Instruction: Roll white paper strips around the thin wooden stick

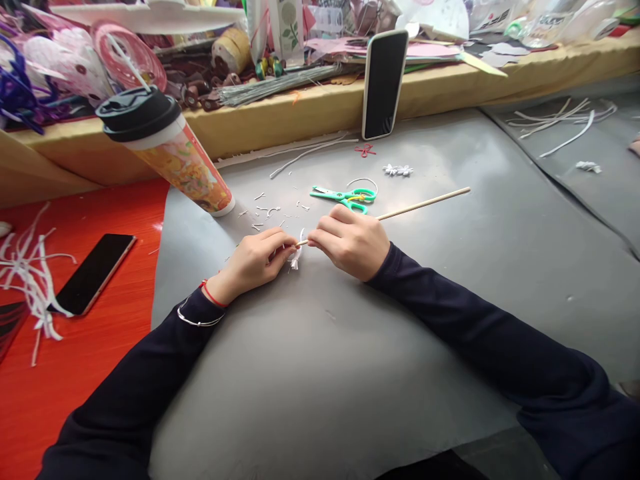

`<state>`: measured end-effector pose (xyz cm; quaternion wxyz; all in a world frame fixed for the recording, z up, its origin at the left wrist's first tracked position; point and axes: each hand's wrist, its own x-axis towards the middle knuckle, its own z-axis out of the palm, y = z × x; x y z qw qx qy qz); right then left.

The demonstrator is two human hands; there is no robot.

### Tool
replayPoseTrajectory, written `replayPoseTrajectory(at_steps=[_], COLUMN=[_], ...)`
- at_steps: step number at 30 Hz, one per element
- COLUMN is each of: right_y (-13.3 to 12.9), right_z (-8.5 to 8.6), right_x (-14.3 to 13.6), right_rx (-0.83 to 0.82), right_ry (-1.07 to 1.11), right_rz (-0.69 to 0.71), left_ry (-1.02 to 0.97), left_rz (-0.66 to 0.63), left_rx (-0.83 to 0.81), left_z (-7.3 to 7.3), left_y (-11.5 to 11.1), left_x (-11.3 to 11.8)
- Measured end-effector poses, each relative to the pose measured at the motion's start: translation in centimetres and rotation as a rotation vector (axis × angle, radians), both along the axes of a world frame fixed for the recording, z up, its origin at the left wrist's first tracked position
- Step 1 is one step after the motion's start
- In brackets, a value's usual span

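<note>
My right hand (351,243) is closed round a thin wooden stick (425,203), whose far end points up and to the right. The stick's tip reaches the fingers of my left hand (260,261), which are pinched on a small white strip (295,262) wound or looped at the tip. How the strip meets the stick is partly hidden by my fingers. Just beyond my right hand lie green scissors (345,197). White scraps (270,211) are scattered beyond my left hand.
A tall paper cup (175,160) stands back left. An upright phone (384,83) leans at the shelf edge (280,110); another phone (95,275) lies left beside white strips (40,287). White flower shapes (398,171) and a red one (365,151) lie behind the scissors.
</note>
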<state>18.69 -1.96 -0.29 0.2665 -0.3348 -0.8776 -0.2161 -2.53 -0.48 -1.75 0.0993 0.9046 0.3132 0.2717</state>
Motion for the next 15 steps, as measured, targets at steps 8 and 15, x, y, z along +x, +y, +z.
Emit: replayPoseTrajectory(at_steps=[8, 15], right_y=[0.04, 0.02], right_z=[-0.07, -0.04], right_x=[0.02, 0.0], right_rx=[0.022, 0.021], right_ry=[-0.009, -0.001], right_rz=[0.001, 0.009], left_ry=[-0.007, -0.008], left_rz=[0.001, 0.003], left_rx=[0.011, 0.004], left_z=[0.01, -0.02], left_y=[-0.06, 0.01], left_x=[-0.01, -0.03])
